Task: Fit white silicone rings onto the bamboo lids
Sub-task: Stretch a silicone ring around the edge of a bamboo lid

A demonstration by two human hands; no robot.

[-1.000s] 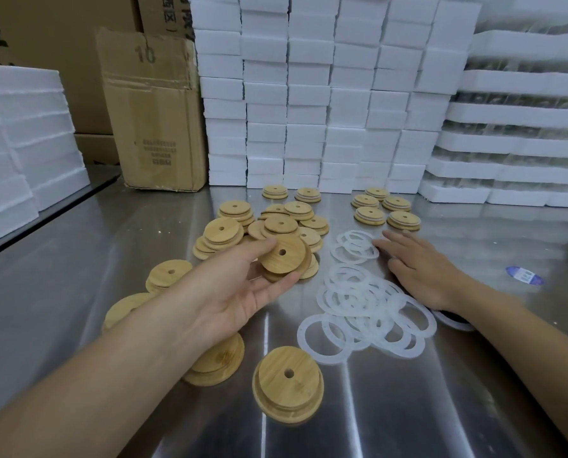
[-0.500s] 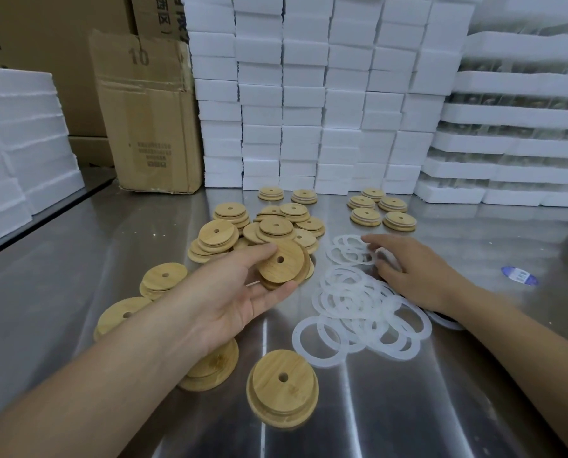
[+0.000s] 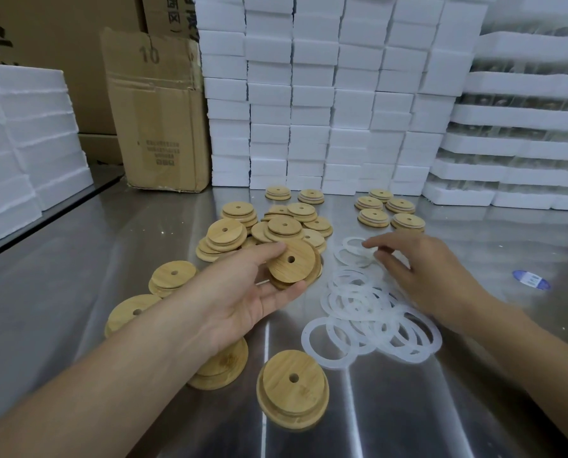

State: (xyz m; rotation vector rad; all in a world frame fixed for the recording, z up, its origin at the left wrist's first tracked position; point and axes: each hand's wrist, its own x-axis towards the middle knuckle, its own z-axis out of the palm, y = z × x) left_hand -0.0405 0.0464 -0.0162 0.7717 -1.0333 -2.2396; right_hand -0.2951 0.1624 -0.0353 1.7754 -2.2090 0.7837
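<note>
My left hand (image 3: 243, 292) grips a round bamboo lid (image 3: 292, 264) with a centre hole, thumb on its top edge and fingers beneath, a little above the steel table. My right hand (image 3: 421, 276) hovers over the heap of white silicone rings (image 3: 368, 312), its fingertips at the small far cluster of rings (image 3: 352, 251); blur hides whether they pinch a ring. A loose pile of bare bamboo lids (image 3: 259, 226) lies behind my left hand. Several lids (image 3: 388, 209) sit in a group at the back right. More lids (image 3: 292, 388) lie near me.
The steel table (image 3: 77, 276) is walled at the back by stacked white foam blocks (image 3: 325, 94) and foam trays (image 3: 523, 143). A cardboard box (image 3: 157, 117) stands back left, foam slabs (image 3: 21, 133) far left. A blue label (image 3: 531, 279) lies at right.
My right hand lifted off the ring heap and its fingers reached toward the far ring cluster. My left hand kept the lid and raised it slightly.
</note>
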